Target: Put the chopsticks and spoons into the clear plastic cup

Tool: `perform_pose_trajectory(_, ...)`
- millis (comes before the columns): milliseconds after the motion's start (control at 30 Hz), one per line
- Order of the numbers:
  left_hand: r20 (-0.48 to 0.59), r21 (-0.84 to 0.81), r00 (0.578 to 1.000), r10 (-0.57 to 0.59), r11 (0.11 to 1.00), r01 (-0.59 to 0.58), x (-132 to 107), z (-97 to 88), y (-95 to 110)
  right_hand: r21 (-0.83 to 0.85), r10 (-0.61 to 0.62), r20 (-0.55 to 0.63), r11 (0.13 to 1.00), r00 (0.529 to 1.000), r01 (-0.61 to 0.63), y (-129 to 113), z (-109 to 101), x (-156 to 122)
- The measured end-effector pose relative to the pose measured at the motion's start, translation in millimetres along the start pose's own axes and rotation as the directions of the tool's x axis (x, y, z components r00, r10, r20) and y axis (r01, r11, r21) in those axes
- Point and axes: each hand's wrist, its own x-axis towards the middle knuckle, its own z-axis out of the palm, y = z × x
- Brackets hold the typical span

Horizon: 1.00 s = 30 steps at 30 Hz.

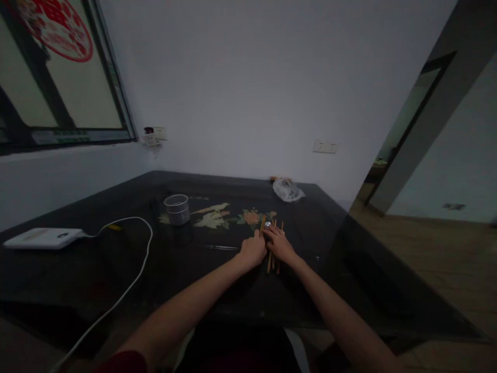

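Both hands met on a bundle of chopsticks lying near the middle of the dark table, toward its right edge. The left hand lay curled beside the bundle, touching it; the right hand rested over it, fingers bent — whether either truly gripped, I could not tell. A steel cup stood toward the far edge, a white cable at the left, a plastic bag in the far right corner. The red window sticker was unreadable.
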Motion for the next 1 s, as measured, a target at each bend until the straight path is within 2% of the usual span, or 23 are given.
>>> perform_pose_trajectory(167, -0.057, -0.009, 0.998, 0.02, 1.0, -0.021, -2.9, 7.3, -2.2, 0.006, 0.026, -0.013, 1.0, 1.0, -0.026, 2.3, 1.6, -3.9)
perform_pose_trajectory(400, -0.041, -0.042, 0.998, 0.048, 0.998, -0.05, -6.7, 6.4, -8.5, -0.011, 0.023, -0.04, 1.0, 0.999, -0.024, -4.7, -1.2, -5.3)
perform_pose_trajectory(600, -0.043, -0.078, 0.998, 0.038, 0.996, -0.041, -6.2, 4.0, -14.8, 0.045, 0.031, -0.145, 0.999, 0.989, -0.025, -2.1, -6.0, -3.0)
perform_pose_trajectory(833, -0.084, -0.074, 0.996, 0.026, 0.997, -0.032, -5.1, -9.1, -20.5, 0.076, 0.17, -0.197, 0.985, 0.966, -0.157, 3.3, -9.0, -1.1)
perform_pose_trajectory(1000, -0.169, -0.141, 0.981, 0.091, 0.983, -0.115, -7.5, -29.4, -23.3, 0.108, 0.167, -0.217, 0.983, 0.962, -0.146, 7.1, -9.0, -0.5)
